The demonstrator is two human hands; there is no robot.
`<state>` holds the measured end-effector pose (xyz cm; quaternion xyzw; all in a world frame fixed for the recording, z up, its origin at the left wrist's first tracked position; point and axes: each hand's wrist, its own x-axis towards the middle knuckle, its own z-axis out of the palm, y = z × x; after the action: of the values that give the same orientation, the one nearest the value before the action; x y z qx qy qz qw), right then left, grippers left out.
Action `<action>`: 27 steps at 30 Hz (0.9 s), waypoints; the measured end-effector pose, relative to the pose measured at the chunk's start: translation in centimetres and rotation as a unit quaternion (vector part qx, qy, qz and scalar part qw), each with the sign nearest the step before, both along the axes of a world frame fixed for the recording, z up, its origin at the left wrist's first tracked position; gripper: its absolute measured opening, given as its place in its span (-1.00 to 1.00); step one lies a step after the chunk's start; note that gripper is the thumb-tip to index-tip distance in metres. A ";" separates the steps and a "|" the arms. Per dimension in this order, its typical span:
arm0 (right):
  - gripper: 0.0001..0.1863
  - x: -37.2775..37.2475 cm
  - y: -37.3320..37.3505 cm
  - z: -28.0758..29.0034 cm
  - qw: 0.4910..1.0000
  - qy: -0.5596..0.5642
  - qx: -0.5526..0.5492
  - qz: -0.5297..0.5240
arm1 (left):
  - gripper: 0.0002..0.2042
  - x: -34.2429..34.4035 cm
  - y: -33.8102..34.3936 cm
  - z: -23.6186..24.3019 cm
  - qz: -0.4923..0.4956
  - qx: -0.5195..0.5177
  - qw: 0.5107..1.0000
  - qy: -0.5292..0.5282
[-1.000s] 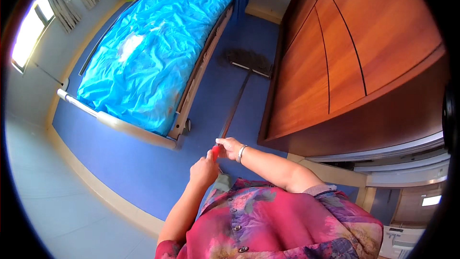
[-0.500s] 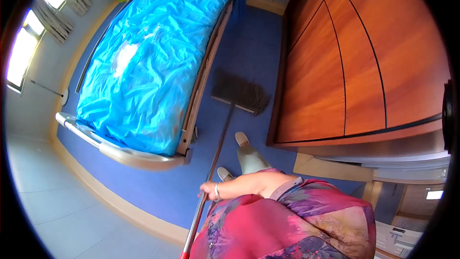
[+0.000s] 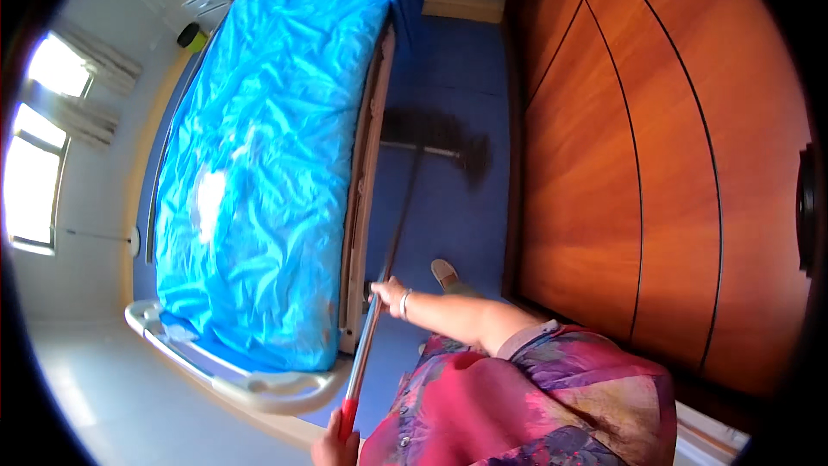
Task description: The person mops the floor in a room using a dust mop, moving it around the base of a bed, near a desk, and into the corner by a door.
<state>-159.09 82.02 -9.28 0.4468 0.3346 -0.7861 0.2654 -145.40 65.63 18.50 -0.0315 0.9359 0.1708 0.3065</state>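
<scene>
A long-handled broom stands in the aisle between the bed and the wardrobe; its thin pole (image 3: 392,246) runs down to a red grip. The dark broom head (image 3: 435,136) rests on the blue floor (image 3: 457,216), far from me. My right hand (image 3: 390,294), with a bracelet on the wrist, grips the pole at its middle, close to the bed's side rail. Low at the picture's edge, my left hand (image 3: 332,449) holds the red grip end. My patterned red top (image 3: 517,406) fills the lower right.
A bed with a bright blue sheet (image 3: 259,173) and a white foot rail (image 3: 250,384) lies on the left. A tall brown wooden wardrobe (image 3: 655,173) lines the right. My shoe (image 3: 444,273) is on the floor beside the pole. Windows (image 3: 39,164) light the left wall.
The broom head has slid away from me, along the aisle toward the far wall. My hands, close together a second ago, are now spread apart along the pole.
</scene>
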 end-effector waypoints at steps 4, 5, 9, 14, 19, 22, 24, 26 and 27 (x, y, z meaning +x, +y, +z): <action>-0.73 -9.6 14.9 1.0 0.994 0.083 -0.065 -0.043 | -0.59 -17.3 13.6 -5.3 -0.088 0.034 0.995 0.034; -0.70 -10.6 17.9 1.5 0.993 0.063 -0.060 -0.075 | -0.59 -21.4 17.2 -6.8 -0.104 0.044 0.993 0.038; -0.69 -9.1 28.1 -2.9 0.976 0.020 -0.061 -0.207 | -0.73 -36.6 32.6 -15.4 -0.183 0.209 0.951 0.137; -0.85 -3.0 33.4 -5.9 0.967 -0.071 0.004 -0.245 | -0.76 -50.1 46.1 -22.5 -0.231 0.119 0.947 0.189; -0.95 1.1 34.6 -8.2 0.961 -0.126 0.035 -0.243 | -0.73 -46.8 51.0 -23.0 -0.230 0.085 0.953 0.181; -0.90 2.6 31.8 -7.6 0.962 -0.111 0.043 -0.245 | -0.78 -40.7 46.5 -21.9 -0.219 0.126 0.944 0.211; -0.86 3.5 28.8 -6.3 0.972 -0.082 0.042 -0.216 | -0.80 -35.5 41.3 -20.6 -0.237 0.131 0.940 0.207; -0.86 5.1 25.9 -6.1 0.975 -0.063 0.054 -0.207 | -0.82 -28.9 36.3 -17.9 -0.232 0.159 0.943 0.175; -0.86 5.9 23.9 -5.8 0.978 -0.047 0.063 -0.194 | -0.83 -25.5 33.2 -16.2 -0.224 0.170 0.947 0.154</action>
<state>-153.21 105.91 -15.04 0.5552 0.2782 -0.7781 0.0947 -170.87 98.81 2.28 0.2580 0.9117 0.2571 0.1902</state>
